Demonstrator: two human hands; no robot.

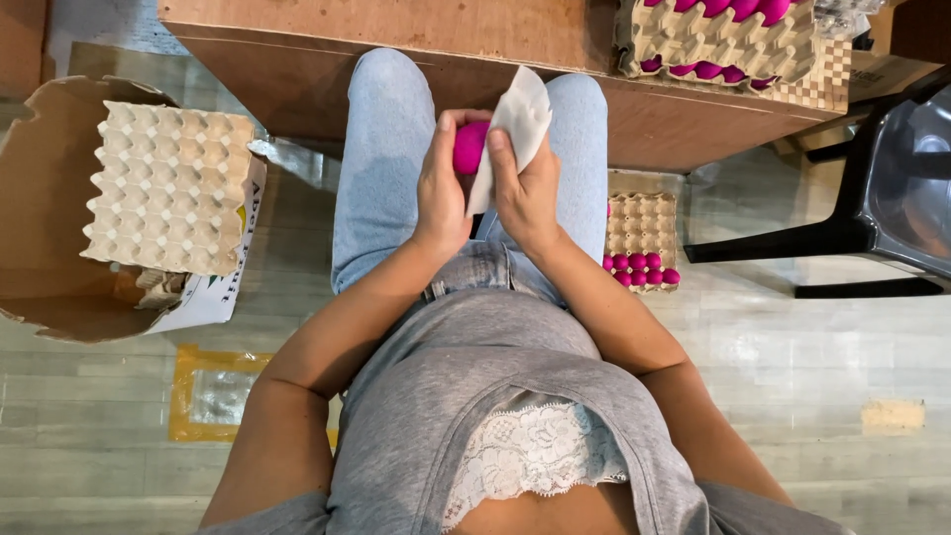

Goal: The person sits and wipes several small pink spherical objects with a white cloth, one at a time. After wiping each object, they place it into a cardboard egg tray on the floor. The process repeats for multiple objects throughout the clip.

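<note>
- Fingers of the left hand (443, 188) are closed around a pink egg (469, 147), held above the lap.
- Fingers of the right hand (525, 190) are pinched on a white cloth (517, 121), pressed against the egg.
- An empty egg tray (168, 186) is seen in a cardboard box (40, 198) at left.
- A partly filled tray (641, 228) is noted on the floor at right.

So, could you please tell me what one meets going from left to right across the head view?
Cardboard box with empty egg trays → left hand holding pink egg → right hand with white cloth → floor tray of pink eggs → dark chair.
</note>
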